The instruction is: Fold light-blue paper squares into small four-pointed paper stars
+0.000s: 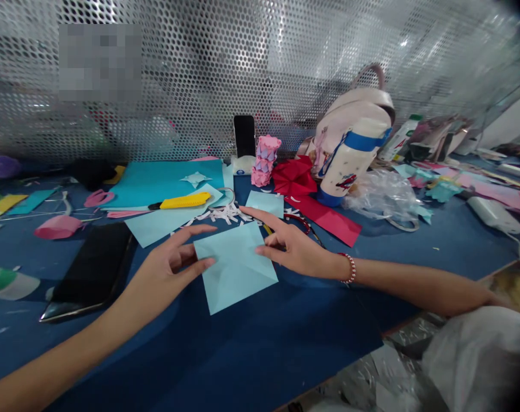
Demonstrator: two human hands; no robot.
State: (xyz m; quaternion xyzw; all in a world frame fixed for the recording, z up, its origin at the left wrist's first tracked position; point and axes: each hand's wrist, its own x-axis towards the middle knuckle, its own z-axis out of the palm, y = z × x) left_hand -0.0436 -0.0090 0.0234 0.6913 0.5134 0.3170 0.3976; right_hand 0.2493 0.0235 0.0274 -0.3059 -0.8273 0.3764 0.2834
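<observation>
A square sheet of light blue paper (236, 266) with faint creases is held slightly tilted over the blue table. My left hand (174, 260) pinches its left edge, thumb on top and the other fingers behind or beyond it. At the right edge, my right hand (292, 246) has its thumb on the paper, with the index finger stretched out past the far edge. Just beyond the sheet lie white paper scraps (225, 213) and a smaller light blue paper piece (265, 203). A yellow utility knife (185, 200) rests on more blue paper behind my left hand.
A black phone (92, 266) lies at left. Behind stand an upright phone (244, 136), a pink paper tower (266, 160), a white-and-blue bottle (354, 157) and a backpack (350, 106). Red paper (329, 217) and a plastic bag (375, 194) lie at right. A perforated metal panel (225, 74) closes the back.
</observation>
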